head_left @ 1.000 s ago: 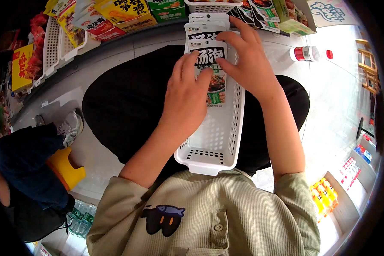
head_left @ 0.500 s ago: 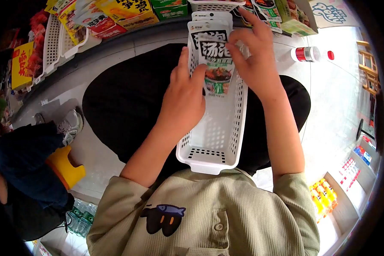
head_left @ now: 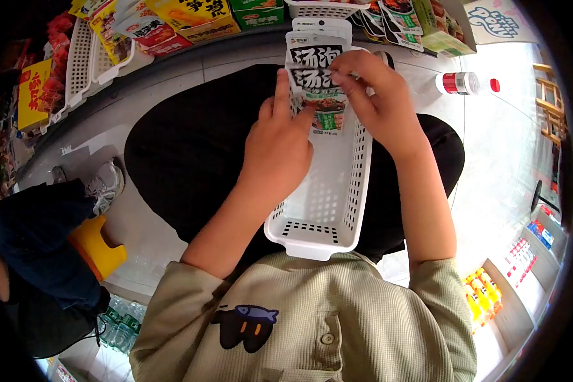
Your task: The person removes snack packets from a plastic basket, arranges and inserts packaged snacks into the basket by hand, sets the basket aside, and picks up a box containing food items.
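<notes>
A long white perforated basket (head_left: 318, 184) lies across my lap. Upright packets stand at its far end, with a grey-white food packet (head_left: 328, 105) showing a dish picture in front and a similar packet (head_left: 315, 56) behind it. My left hand (head_left: 280, 137) is wrapped over the basket's left wall, its index finger stretched along the packets' left edge and its thumb against the front packet. Thumb and fingers of my right hand (head_left: 379, 102) pinch the front packet at its upper right edge. The fingers partly cover the packets' right side.
Beyond my knees, boxed snacks (head_left: 197, 19) and white baskets (head_left: 95, 63) line a shelf. More packets (head_left: 394, 22) lie at the back right. A bottle (head_left: 458, 83) lies on the floor. At left are another person's shoe (head_left: 106, 184) and a yellow stool (head_left: 101, 245).
My right hand's raised fingers have curled down toward the packet. The front packet has shifted slightly, and more of the lettering on the packet behind it shows. My left hand stays almost in place.
</notes>
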A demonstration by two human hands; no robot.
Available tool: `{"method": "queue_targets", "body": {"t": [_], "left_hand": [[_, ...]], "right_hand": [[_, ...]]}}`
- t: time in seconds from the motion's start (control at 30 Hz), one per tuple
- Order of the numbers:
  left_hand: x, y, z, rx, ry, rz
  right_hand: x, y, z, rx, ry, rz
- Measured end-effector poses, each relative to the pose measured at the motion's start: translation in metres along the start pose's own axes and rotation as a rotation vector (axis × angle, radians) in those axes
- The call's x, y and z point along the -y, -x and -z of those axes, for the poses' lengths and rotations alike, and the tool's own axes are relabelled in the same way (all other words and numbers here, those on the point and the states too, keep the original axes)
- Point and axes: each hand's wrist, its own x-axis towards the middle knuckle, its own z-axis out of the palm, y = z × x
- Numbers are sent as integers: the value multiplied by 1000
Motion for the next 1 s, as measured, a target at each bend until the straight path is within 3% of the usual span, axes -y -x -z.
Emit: {"method": "queue_targets", "body": {"t": [0.07,0.4,0.47,0.7,0.8,0.87,1.0], "left_hand": [[0,0,-1,-7,-65,-14],[1,0,-2,-22,-147,-5],[2,0,-3,-48,-133,-11],[0,-1,0,-39,-133,-16],[-1,-1,1,-17,-113,7],[-1,0,-1,-35,-120,16],[-1,-1,0,-4,-104,35]], "right_hand": [[4,2,0,108,-47,3],[11,10,3,152,-121,-84],[11,11,4,146,-91,14],[7,13,3,161,-9,16],[8,14,3,176,8,-43],[9,15,2,187,-38,-235],[9,13,-1,158,-16,-239]]}}
